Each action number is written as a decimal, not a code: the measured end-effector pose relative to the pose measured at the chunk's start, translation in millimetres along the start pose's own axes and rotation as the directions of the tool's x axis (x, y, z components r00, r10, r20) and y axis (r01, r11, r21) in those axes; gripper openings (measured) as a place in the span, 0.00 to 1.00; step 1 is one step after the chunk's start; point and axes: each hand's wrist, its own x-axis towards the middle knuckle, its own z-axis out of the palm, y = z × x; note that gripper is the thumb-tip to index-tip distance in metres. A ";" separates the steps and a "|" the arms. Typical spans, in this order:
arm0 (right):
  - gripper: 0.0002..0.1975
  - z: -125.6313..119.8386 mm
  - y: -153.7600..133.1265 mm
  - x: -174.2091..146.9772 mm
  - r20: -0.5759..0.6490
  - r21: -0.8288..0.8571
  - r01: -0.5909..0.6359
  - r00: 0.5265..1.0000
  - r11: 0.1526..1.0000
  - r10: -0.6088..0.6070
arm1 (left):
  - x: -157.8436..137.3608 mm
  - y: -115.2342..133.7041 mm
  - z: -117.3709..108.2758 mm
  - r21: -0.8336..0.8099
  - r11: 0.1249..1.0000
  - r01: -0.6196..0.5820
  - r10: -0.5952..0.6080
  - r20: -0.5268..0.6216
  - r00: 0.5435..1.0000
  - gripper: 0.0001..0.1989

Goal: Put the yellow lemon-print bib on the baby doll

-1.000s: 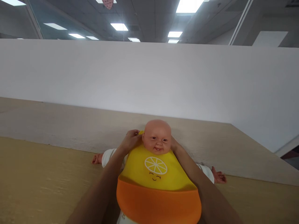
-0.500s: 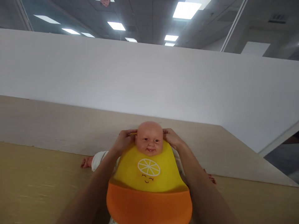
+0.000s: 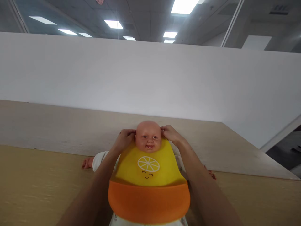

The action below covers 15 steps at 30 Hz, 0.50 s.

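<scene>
A baby doll (image 3: pixel 148 135) in white clothes lies face up, arms spread to both sides. Over its chest is a yellow silicone bib (image 3: pixel 148 169) with a lemon slice and a smiling face printed on it, and an orange catch pocket (image 3: pixel 149 201) at the bottom. My left hand (image 3: pixel 125 139) is closed beside the doll's head on the left, at the bib's neck strap. On the opposite side my right hand (image 3: pixel 171 134) grips the other neck end of the bib. Both sets of fingertips are hidden behind the head and neck.
Beneath the doll is a tan surface (image 3: pixel 42 185), with a paler wooden ledge (image 3: pixel 58 125) behind it. A white wall panel (image 3: pixel 141 78) rises at the back, topped by glass. On the right, a dark opening shows past the ledge's slanted edge.
Both hands have drawn in slightly behind the doll's head, and the bit of yellow strap seen at my left fingers is now hidden. The view has shifted a little.
</scene>
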 end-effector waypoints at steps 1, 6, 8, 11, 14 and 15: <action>0.10 0.4 0.7 0.8 0.006 0.009 0.004 1.000 1.000 -0.004 | -0.3 0.7 0.4 0.012 1.000 -0.001 0.001 -0.005 1.000 0.19; 0.10 3.1 11.0 9.4 -0.014 -0.013 -0.009 1.000 1.000 0.009 | -2.5 0.3 4.0 -0.010 0.999 0.035 -0.035 0.009 0.999 0.19; 0.11 4.8 16.7 13.5 -0.019 -0.040 -0.005 1.000 0.999 0.004 | -2.7 -2.5 5.9 -0.044 0.997 0.060 -0.059 0.024 0.998 0.19; 0.11 8.0 23.3 17.4 -0.008 -0.047 -0.005 1.000 0.999 0.004 | -2.3 -8.5 8.6 -0.100 0.990 0.097 -0.094 0.029 0.995 0.18; 0.11 11.3 27.0 18.1 0.004 -0.021 -0.044 0.999 0.999 0.044 | -1.9 -13.8 10.7 -0.136 0.981 0.137 -0.133 0.039 0.990 0.18; 0.11 12.2 28.0 18.1 0.005 -0.014 -0.058 0.998 0.998 0.058 | -1.9 -15.2 11.3 -0.141 0.979 0.150 -0.145 0.045 0.988 0.18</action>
